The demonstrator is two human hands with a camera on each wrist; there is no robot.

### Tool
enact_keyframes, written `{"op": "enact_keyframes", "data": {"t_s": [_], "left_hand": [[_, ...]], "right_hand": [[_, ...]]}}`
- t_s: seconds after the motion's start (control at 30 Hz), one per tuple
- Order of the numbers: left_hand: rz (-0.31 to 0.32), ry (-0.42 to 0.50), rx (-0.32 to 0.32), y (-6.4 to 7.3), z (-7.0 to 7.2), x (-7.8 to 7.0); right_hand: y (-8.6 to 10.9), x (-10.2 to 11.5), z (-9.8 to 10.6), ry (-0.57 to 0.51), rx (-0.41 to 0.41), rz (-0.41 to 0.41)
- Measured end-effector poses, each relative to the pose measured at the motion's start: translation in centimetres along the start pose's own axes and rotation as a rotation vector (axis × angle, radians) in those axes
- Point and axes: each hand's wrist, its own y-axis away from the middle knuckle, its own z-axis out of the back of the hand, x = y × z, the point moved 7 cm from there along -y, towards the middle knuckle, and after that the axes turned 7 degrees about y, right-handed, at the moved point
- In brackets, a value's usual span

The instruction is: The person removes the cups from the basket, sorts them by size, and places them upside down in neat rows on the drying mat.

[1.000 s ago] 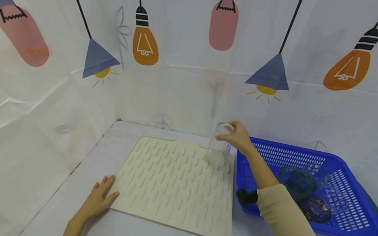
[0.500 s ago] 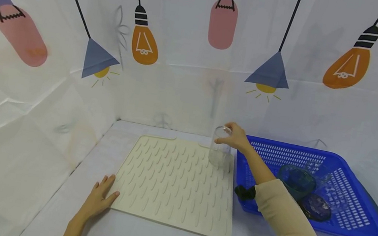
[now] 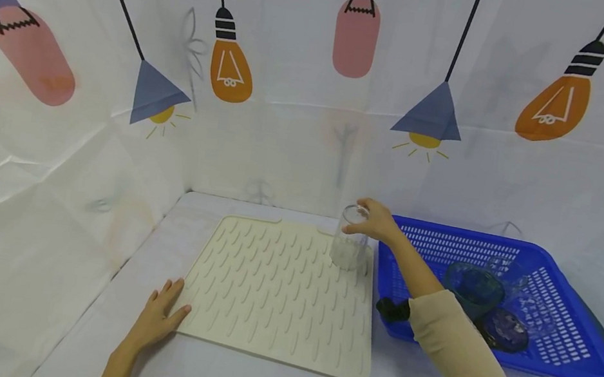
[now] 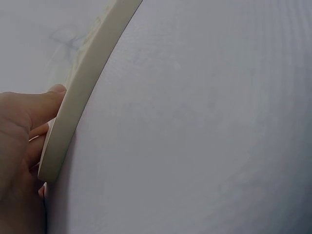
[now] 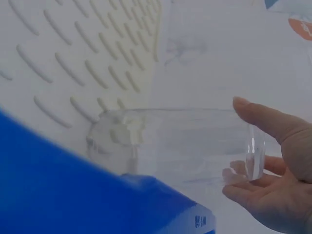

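Observation:
My right hand (image 3: pixel 375 222) grips a clear, tall drinking glass (image 3: pixel 351 245) near its top end, thumb on one side and fingers on the other. The glass stands upright at the far right corner of a cream ridged drying mat (image 3: pixel 279 302). In the right wrist view, the transparent glass (image 5: pixel 185 141) reaches from my fingers to the mat's ridges. I cannot tell which end is its mouth. My left hand (image 3: pixel 156 316) rests at the mat's near left edge with straight fingers. In the left wrist view, its thumb (image 4: pixel 46 105) touches the mat's rim (image 4: pixel 87 78).
A blue perforated plastic basket (image 3: pixel 465 236) stands right of the mat, close beside my right forearm. Inside lie a dark green glass bowl (image 3: pixel 474 289), a dark purplish glass piece (image 3: pixel 503 329) and other clear glassware. A lamp-printed white sheet (image 3: pixel 285 147) hangs behind the table.
My right hand has lowered the glass slightly onto the mat's far right corner, then barely moved. The left hand has stayed at the mat's edge.

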Motion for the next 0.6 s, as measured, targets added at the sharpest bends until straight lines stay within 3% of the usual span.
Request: {"op": "enact_keyframes", "data": {"t_s": [0.27,0.6], "left_hand": [[0.004,0.016,0.002,-0.1,-0.1,0.2],[0.065,0.031,0.028,0.0,-0.3,0.6]], "right_hand": [[0.9,0.4,0.5,0.027,-0.001,-0.002],[4.2,1.0,2.0,0.03,-0.068,-0.013]]}}
